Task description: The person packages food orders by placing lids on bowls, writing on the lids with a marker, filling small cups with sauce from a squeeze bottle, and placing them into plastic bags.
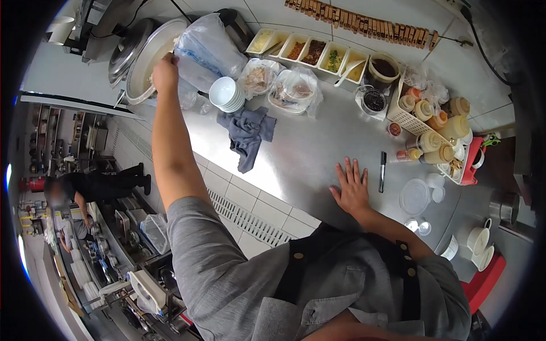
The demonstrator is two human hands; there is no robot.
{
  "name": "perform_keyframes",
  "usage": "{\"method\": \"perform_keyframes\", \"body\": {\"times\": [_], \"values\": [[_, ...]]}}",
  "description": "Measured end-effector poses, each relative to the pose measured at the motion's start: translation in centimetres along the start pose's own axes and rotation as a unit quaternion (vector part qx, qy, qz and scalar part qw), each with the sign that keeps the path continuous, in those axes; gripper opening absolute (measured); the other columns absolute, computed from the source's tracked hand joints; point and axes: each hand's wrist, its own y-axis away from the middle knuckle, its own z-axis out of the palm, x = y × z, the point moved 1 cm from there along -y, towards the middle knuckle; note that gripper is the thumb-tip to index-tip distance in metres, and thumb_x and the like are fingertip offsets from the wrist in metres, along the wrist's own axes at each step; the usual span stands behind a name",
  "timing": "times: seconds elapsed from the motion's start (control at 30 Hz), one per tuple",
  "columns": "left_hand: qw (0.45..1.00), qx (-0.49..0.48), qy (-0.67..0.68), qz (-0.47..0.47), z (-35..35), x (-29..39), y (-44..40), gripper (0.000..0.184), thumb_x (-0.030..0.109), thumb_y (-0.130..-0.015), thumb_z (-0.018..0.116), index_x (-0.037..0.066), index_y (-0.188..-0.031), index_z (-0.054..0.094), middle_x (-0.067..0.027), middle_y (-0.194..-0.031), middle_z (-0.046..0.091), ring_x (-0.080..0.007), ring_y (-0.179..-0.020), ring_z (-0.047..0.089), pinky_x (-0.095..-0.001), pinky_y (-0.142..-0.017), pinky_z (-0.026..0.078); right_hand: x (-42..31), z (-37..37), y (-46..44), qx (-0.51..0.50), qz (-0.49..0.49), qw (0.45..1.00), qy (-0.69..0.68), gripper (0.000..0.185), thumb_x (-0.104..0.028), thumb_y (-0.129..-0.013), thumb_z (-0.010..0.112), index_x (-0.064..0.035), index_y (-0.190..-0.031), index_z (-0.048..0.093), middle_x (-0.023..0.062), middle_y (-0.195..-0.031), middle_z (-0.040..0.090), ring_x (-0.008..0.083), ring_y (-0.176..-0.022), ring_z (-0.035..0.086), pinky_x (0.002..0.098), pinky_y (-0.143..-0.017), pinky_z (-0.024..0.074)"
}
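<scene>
My left arm reaches out to the far left, and my left hand (pixel 165 74) is at the rim of a large round pot (pixel 136 85) with white food, perhaps rice, inside. Its fingers are curled closed; what they hold, if anything, is hidden. Beside that hand stand clear plastic bags (pixel 200 48). My right hand (pixel 351 188) lies flat on the steel counter (pixel 307 153), fingers spread, with nothing in it. A black marker pen (pixel 383 172) lies just to its right.
Stacked white bowls (pixel 226 94), a grey cloth (pixel 245 136) and bagged food portions (pixel 296 91) sit on the counter. Topping containers (pixel 313 52) line the wall. Sauce bottles fill a basket (pixel 398 108) at right. A person in dark clothes (pixel 96 184) stands beyond the counter.
</scene>
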Motion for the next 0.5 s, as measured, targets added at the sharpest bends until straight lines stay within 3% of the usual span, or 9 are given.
{"method": "perform_keyframes", "body": {"times": [0.03, 0.1, 0.13, 0.17, 0.23, 0.27, 0.4, 0.5], "values": [[1.000, 0.001, -0.002, 0.000, -0.5, -0.4, -0.4, 0.014, 0.022, -0.090, 0.064, 0.012, -0.097, 0.071, -0.0125, -0.092, 0.071, -0.0344, -0.087, 0.068, -0.0468, -0.079, 0.052, 0.0, 0.0, -0.1, 0.001, -0.001, 1.000, -0.002, 0.079, -0.052, -0.094, 0.052, -0.0165, -0.158, 0.023, 0.0132, -0.166, 0.008, 0.0359, -0.152, 0.006, 0.0632, -0.118, 0.0102], [0.954, 0.171, 0.242, -0.055, -2.3, -1.0, -1.0, 0.016, 0.022, -0.091, 0.062, 0.009, -0.099, 0.067, -0.0159, -0.100, 0.070, -0.0380, -0.094, 0.067, -0.0490, -0.077, 0.052, 0.0, 0.0, 0.0, -0.004, 0.004, 1.000, -0.001, 0.078, -0.052, -0.094, 0.052, -0.0165, -0.157, 0.024, 0.0134, -0.166, 0.009, 0.0357, -0.152, 0.006, 0.0630, -0.118, 0.0109], [0.941, 0.276, 0.188, -0.061, -4.2, 0.3, -0.1, 0.023, 0.029, -0.098, 0.050, 0.009, -0.104, 0.060, -0.0202, -0.100, 0.070, -0.0434, -0.094, 0.066, -0.0526, -0.080, 0.050, 0.0, 0.0, 0.1, -0.004, 0.004, 1.000, -0.004, 0.078, -0.052, -0.094, 0.052, -0.0165, -0.157, 0.024, 0.0134, -0.166, 0.009, 0.0357, -0.152, 0.006, 0.0630, -0.118, 0.0109], [0.941, 0.277, 0.186, -0.058, -4.1, -0.3, -0.2, 0.023, 0.029, -0.098, 0.050, 0.009, -0.104, 0.060, -0.0202, -0.100, 0.070, -0.0434, -0.094, 0.066, -0.0526, -0.080, 0.050, 0.0, 0.1, 0.1, 0.001, 0.003, 1.000, -0.004, 0.078, -0.051, -0.094, 0.052, -0.0165, -0.157, 0.024, 0.0134, -0.165, 0.010, 0.0356, -0.152, 0.007, 0.0630, -0.118, 0.0110], [0.994, -0.004, 0.059, 0.096, -2.8, -1.2, -0.3, 0.025, 0.030, -0.101, 0.044, 0.010, -0.107, 0.058, -0.0219, -0.105, 0.069, -0.0445, -0.098, 0.065, -0.0546, -0.083, 0.048, 0.0, 0.1, 0.4, 0.009, 0.000, 1.000, -0.005, 0.077, -0.051, -0.094, 0.052, -0.0165, -0.157, 0.024, 0.0134, -0.165, 0.010, 0.0356, -0.152, 0.007, 0.0630, -0.118, 0.0112], [0.995, -0.083, -0.015, 0.047, -2.1, -1.2, -0.2, 0.027, 0.032, -0.101, 0.040, 0.012, -0.109, 0.057, -0.0236, -0.107, 0.068, -0.0451, -0.102, 0.064, -0.0567, -0.085, 0.047, 0.0, 0.1, 0.5, 0.010, 0.000, 1.000, -0.007, 0.077, -0.051, -0.094, 0.052, -0.0165, -0.157, 0.024, 0.0134, -0.165, 0.010, 0.0356, -0.152, 0.007, 0.0630, -0.118, 0.0113], [0.997, -0.021, 0.075, -0.007, 0.8, -3.0, -0.7, 0.028, 0.032, -0.101, 0.040, 0.014, -0.113, 0.057, -0.0243, -0.109, 0.068, -0.0462, -0.106, 0.062, -0.0570, -0.086, 0.047, 0.0, 0.1, 0.4, 0.010, 0.002, 1.000, -0.014, 0.076, -0.050, -0.094, 0.052, -0.0167, -0.157, 0.025, 0.0135, -0.165, 0.011, 0.0357, -0.152, 0.009, 0.0630, -0.118, 0.0117], [0.993, -0.105, -0.030, 0.054, -0.4, -1.1, 0.0, 0.022, 0.031, -0.099, 0.049, 0.017, -0.110, 0.063, -0.0227, -0.104, 0.069, -0.0462, -0.100, 0.064, -0.0546, -0.087, 0.048, 0.0, 0.1, 0.5, 0.010, 0.004, 1.000, -0.015, 0.076, -0.051, -0.094, 0.052, -0.0170, -0.157, 0.025, 0.0135, -0.165, 0.012, 0.0357, -0.152, 0.009, 0.0629, -0.118, 0.0118]]}}
